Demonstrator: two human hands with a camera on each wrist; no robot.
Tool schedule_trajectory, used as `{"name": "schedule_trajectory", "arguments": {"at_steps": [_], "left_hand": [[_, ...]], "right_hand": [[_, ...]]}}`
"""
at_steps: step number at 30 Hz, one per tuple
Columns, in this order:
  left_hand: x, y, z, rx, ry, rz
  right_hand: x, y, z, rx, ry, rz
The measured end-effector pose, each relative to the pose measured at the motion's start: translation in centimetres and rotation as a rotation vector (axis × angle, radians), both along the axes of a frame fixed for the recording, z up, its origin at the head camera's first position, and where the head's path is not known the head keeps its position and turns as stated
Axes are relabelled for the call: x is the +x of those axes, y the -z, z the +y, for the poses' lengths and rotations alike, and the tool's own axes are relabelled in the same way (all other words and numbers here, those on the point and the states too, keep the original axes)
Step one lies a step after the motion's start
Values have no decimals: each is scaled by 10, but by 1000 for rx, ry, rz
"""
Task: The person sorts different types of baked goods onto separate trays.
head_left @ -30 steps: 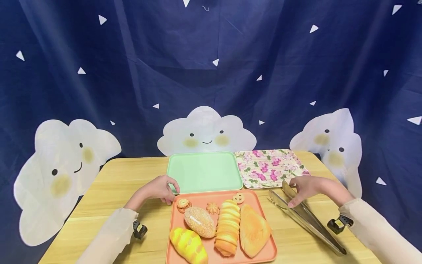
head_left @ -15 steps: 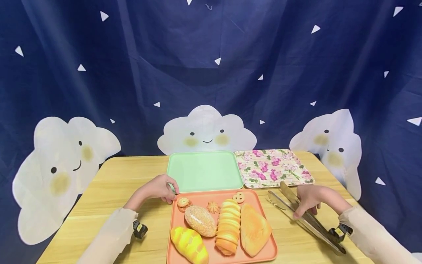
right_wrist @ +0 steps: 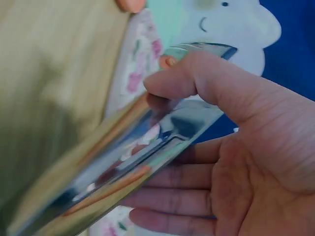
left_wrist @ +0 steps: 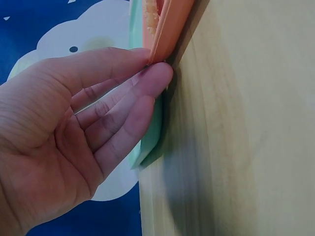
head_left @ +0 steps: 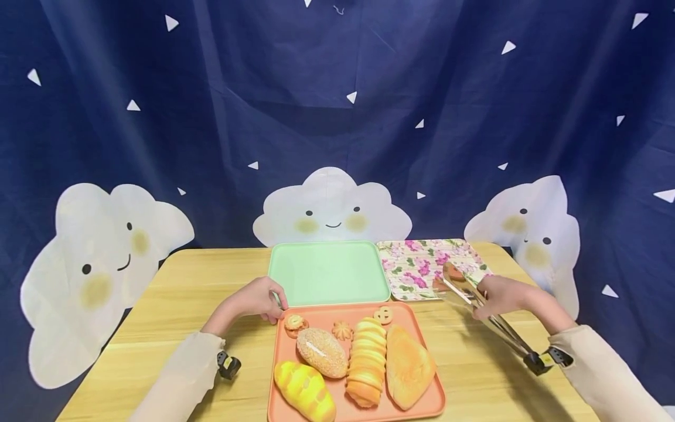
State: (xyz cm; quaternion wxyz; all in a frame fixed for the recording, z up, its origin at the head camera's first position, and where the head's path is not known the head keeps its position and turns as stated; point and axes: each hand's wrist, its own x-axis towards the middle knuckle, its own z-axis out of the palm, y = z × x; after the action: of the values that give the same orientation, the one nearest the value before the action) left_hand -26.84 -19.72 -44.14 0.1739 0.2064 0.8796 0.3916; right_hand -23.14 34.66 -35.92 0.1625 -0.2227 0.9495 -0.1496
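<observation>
My left hand [head_left: 258,300] pinches the far left corner of an orange tray [head_left: 319,315]; in the left wrist view the thumb lies over the tray's rim [left_wrist: 167,34] and the fingertips under it. My right hand [head_left: 503,296] holds metal tongs [head_left: 508,334], thumb on one arm and fingers against the other, as the right wrist view shows. The tongs are raised over the table, their tips overlapping the floral tray. On the orange tray lie a yellow bread roll [head_left: 304,391], a seeded roll [head_left: 321,353], a ridged long bread [head_left: 365,363], a flat triangular bread [head_left: 410,368] and small cookies [head_left: 342,330].
Behind the orange tray, a green tray [head_left: 329,275] and a floral tray [head_left: 411,264] lie side by side at the wooden table's [head_left: 211,275] back. A dark blue curtain [head_left: 295,88] with cloud faces hangs behind the table.
My right hand has taken hold of the tongs and lifted them off the table, their tips moving forward toward the floral tray. My left hand stays at the orange tray's corner.
</observation>
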Motion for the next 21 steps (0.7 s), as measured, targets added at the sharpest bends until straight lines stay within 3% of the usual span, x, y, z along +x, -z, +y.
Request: {"name": "schedule_trajectory", "arguments": {"at_steps": [7,16,21], "left_hand": [[-3,1,2,14,16,-22],[-6,1,1,15,56,-44],[-8,-3,-1,0,56,-39]], "right_hand": [[-19,-15,-16,-98,-50,138],[-34,-27,-62,-227,-157,348],[-35,-31,-88,-290,-158,342]]}}
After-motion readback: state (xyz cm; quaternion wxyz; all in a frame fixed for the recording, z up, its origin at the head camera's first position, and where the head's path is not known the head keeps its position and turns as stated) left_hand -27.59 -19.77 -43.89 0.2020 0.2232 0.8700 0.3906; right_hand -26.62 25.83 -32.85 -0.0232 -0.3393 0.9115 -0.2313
